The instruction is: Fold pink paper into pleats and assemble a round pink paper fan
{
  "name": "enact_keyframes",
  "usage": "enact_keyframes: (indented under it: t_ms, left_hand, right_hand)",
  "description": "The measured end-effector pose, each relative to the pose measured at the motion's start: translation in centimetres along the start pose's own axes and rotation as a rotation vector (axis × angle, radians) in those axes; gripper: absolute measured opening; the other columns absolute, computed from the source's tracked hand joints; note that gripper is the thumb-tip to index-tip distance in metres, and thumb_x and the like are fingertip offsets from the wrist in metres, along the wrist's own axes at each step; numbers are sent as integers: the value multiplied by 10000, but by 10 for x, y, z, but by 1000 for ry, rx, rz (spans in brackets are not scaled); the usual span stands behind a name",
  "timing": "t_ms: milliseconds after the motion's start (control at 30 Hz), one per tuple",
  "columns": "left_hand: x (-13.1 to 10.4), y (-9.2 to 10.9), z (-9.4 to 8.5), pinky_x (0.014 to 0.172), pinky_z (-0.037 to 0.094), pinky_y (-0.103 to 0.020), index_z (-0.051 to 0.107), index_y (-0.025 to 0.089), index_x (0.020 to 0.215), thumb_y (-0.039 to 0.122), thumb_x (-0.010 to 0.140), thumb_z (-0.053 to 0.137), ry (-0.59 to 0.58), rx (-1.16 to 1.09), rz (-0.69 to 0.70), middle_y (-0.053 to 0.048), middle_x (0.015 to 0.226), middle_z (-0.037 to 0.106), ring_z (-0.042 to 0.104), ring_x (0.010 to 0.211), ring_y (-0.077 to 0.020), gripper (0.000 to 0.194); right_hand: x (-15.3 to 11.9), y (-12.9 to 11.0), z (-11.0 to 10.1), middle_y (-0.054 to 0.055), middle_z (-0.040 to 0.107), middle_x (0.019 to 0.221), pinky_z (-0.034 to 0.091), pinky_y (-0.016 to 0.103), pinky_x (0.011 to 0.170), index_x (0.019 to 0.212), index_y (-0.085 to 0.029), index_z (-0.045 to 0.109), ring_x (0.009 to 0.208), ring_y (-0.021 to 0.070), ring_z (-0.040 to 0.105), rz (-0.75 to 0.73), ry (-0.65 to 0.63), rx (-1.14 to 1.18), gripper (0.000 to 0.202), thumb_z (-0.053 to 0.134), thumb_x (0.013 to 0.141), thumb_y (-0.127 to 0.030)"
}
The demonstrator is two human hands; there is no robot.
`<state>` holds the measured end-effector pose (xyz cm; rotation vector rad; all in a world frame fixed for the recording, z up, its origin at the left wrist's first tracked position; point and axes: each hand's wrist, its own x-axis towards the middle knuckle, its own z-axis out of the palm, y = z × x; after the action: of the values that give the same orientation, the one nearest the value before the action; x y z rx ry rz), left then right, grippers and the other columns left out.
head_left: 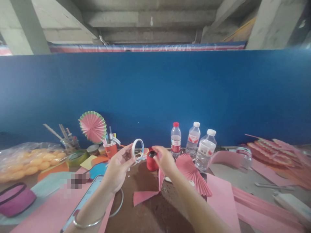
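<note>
My left hand (pixel 119 168) holds a roll of white tape (pixel 137 150) upright between thumb and fingers, with a silver bracelet on that wrist. To its right, my right hand (pixel 165 159) is closed at the side of a small red container (pixel 152 161) with a dark top; its fingertips are partly hidden. A folded pink paper piece (pixel 145 197) lies below on the brown table (pixel 136 220). Beside my right forearm rests a pleated pink paper fan (pixel 193 173).
Three bottles (pixel 176 139) stand behind the fan. On the left are an orange cup of pens (pixel 111 149), a round paper fan (pixel 92 127), a phone (pixel 85 200) and a bag of orange balls (pixel 34 161). Pink sheets (pixel 221 200) lie at the right. A blue partition (pixel 155 87) rises behind.
</note>
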<state>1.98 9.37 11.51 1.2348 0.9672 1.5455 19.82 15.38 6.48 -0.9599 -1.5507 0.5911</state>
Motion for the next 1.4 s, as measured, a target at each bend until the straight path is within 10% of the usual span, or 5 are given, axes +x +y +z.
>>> enact_keyframes:
  t_ms: [200,533,667,1400]
  left_hand:
    - [2,-3,-7,748,473,-235,585,192,1121,159,648,706,2,-21,-13,-38,961,646,573,860,-146,490]
    - [12,6,-15,697,477,-201,608,200,1072,161,625,728,119,-140,72,-10,882,621,575,789,-114,465]
    - [14,16,-24,708,477,-218,599,185,1091,176,586,746,234,-14,168,-22,903,631,576,818,-138,526]
    - [-24,-16,24,768,473,-293,585,208,1051,47,706,444,-218,776,272,-33,939,617,581,854,-163,406]
  right_hand:
    - [-28,-5,50,3,676,769,454,232,571,883,-203,660,606,139,594,43,-242,65,161,584,750,-251]
    - [-36,10,49,39,674,677,426,273,583,717,-192,657,637,195,620,106,-266,-199,136,529,762,-179]
    - [-42,19,52,79,691,755,423,264,579,966,-185,647,672,211,638,97,-335,-324,352,552,662,-36]
    - [-46,-45,-13,71,648,913,456,303,762,1019,-190,633,849,189,580,-375,9,-171,221,550,817,-152]
